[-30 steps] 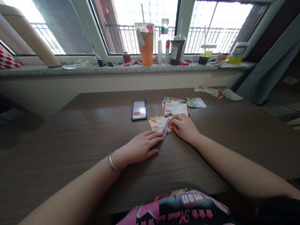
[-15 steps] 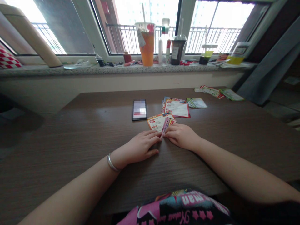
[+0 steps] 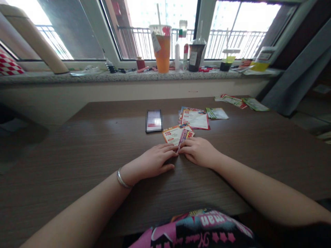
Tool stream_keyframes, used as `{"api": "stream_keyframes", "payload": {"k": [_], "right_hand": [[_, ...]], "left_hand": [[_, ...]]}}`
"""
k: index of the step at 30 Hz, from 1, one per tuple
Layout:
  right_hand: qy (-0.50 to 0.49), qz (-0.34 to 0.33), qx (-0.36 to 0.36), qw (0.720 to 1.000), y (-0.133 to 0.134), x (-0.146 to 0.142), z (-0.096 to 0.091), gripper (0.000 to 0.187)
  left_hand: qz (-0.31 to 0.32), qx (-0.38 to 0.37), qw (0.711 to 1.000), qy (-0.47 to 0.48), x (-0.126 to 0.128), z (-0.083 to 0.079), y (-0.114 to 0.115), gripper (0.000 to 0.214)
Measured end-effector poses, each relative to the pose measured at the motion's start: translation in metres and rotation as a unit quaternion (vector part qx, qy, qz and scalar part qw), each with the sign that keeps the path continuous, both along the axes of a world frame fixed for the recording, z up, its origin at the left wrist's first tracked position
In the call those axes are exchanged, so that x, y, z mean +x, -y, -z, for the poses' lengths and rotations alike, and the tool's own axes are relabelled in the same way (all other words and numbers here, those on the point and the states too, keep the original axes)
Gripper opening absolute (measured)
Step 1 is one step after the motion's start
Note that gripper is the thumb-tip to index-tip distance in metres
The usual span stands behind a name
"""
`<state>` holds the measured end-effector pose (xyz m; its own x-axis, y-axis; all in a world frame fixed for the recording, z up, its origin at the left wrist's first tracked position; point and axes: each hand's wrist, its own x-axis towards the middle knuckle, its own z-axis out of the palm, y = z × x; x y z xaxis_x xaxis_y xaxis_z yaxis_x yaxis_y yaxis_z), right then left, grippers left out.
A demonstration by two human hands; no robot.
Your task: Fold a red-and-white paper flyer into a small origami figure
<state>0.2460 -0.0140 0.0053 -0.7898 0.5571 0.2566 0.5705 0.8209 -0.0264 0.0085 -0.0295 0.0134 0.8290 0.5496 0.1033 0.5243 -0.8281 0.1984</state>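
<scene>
An orange-edged sheet (image 3: pixel 172 133) is positioned on the brown tabletop (image 3: pixel 90 137), directly in front of the person, with a narrow purple-printed strip (image 3: pixel 183 135) slanted across its right-hand portion. Whether the strip is a folded part of the sheet or a separate piece cannot be determined. The left hand (image 3: pixel 156 160) is laid palm down with fingers extended and not closed around anything; its fingertips are placed at the near edge of the sheet, beside the lower end of the strip. A silver bracelet (image 3: pixel 122 179) is worn on the left wrist. The right hand (image 3: pixel 200 151) is set with fingers bent at the strip's lower right side; whether the paper is pinched or only pressed cannot be told. A dark-framed device (image 3: pixel 154 121), its display pixelated, is located to the left beyond the sheet. Red-bordered sheets (image 3: pixel 196 118) are stacked just beyond it, with green-and-white sheets (image 3: pixel 217 113) placed at their right.
</scene>
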Motion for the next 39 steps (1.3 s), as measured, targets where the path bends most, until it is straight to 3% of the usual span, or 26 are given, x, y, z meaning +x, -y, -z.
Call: {"api": "stream_keyframes", "payload": {"k": [20, 39], "right_hand": [[0.077, 0.218, 0.007, 0.973, -0.009, 0.013, -0.003, 0.028], [0.118, 0.322, -0.001, 0.939, -0.016, 0.02, -0.003, 0.038]], "left_hand": [[0.023, -0.04, 0.999, 0.021, 0.0, -0.005, -0.001, 0.02], [0.023, -0.062, 0.997, 0.045, -0.001, -0.002, -0.003, 0.015]]}}
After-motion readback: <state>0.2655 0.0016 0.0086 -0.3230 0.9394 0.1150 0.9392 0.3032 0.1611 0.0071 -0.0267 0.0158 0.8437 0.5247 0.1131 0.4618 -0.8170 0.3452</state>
